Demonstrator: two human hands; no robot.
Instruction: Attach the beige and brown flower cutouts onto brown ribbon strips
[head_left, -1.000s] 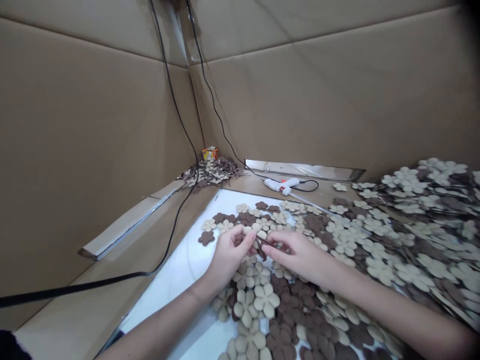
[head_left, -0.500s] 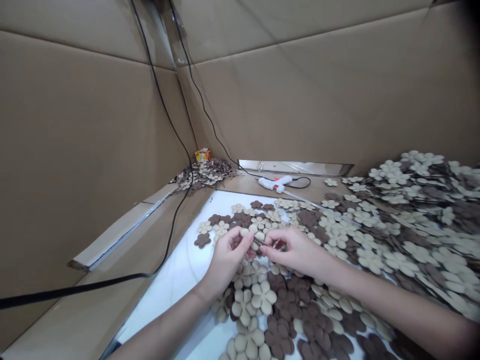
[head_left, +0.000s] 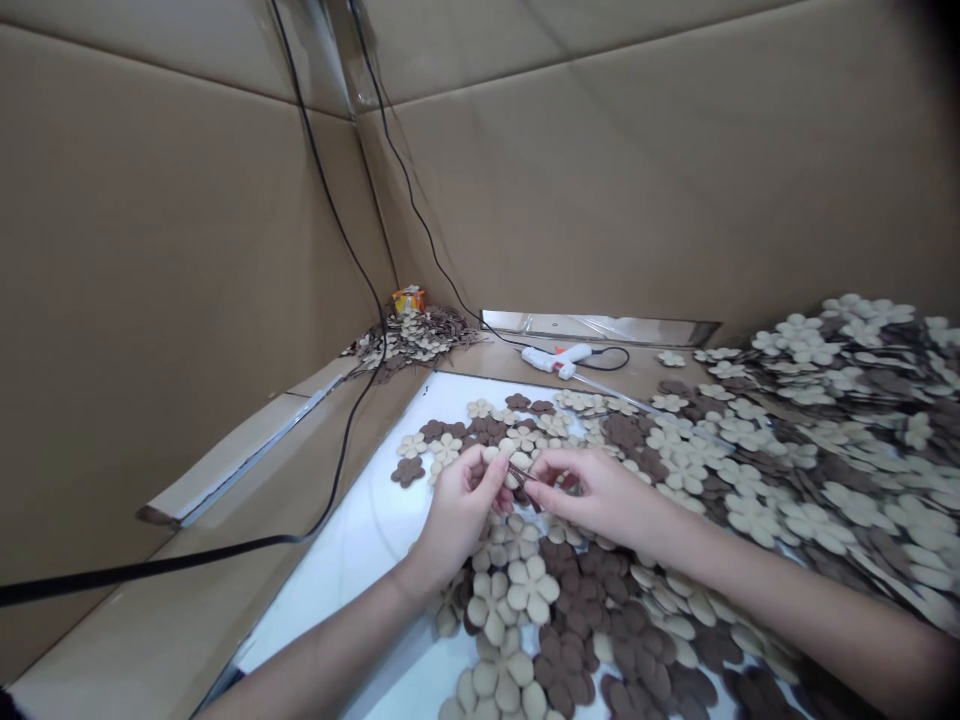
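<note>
My left hand (head_left: 463,505) is closed in a pinch on a cream flower cutout (head_left: 517,460), held just above the board. My right hand (head_left: 592,492) pinches the end of a thin dark brown strip (head_left: 520,474), which lies against the flower between both sets of fingertips. The fingers partly cover the flower and strip, so how they join is hard to see. Below my wrists, cream flowers (head_left: 532,590) and brown flowers (head_left: 562,665) overlap on the white board (head_left: 360,570). Smaller flowers (head_left: 409,471) lie just beyond my hands.
A white glue gun (head_left: 555,360) with a clear glue stick (head_left: 615,392) rests behind the board. Stacked flowers (head_left: 840,350) rise on the right. Scraps (head_left: 420,338) and a small orange box (head_left: 409,300) occupy the corner. A black cable (head_left: 345,440) crosses on the left; cardboard walls (head_left: 600,200) surround everything.
My right hand has drawn slightly to the right, and more of the dark strip shows between the hands. The left hand keeps its pinch. The camera view has shifted a little.
</note>
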